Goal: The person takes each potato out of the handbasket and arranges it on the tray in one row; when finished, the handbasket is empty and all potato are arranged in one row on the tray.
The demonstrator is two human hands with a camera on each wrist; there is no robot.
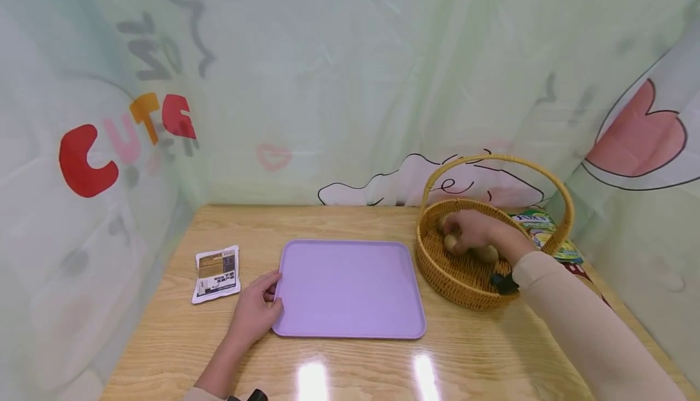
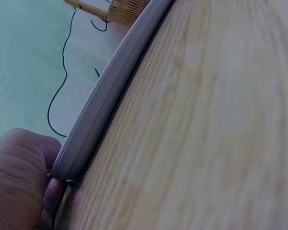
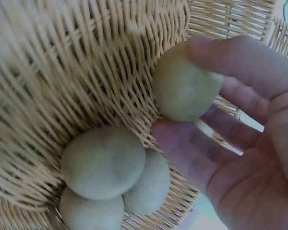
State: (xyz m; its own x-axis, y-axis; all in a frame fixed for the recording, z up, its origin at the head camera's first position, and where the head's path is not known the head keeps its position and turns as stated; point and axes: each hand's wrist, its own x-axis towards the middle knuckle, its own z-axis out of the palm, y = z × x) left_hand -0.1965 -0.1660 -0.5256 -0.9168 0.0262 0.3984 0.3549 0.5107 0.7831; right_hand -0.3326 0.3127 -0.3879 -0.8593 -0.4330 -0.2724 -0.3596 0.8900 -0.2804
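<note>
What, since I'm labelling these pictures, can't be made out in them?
White packet: fine print too small, head view.
Green packet: partly hidden by the basket, head view.
Lowest egg: cut off by bottom edge, right wrist view.
Left hand: cut off by left edge, left wrist view.

Dressed in pale beige, with touches of black

Wears a long, plain, pale beige sleeve [image 1: 590,328] on the right, smooth-looking and ending near the wrist. Has a small black device [image 1: 504,283] beside its end, too dark to make out in detail. Shows just a sliver of beige cuff [image 1: 202,395] on the left, next to a black, rounded piece [image 1: 257,395] mostly cut off by the lower edge.
</note>
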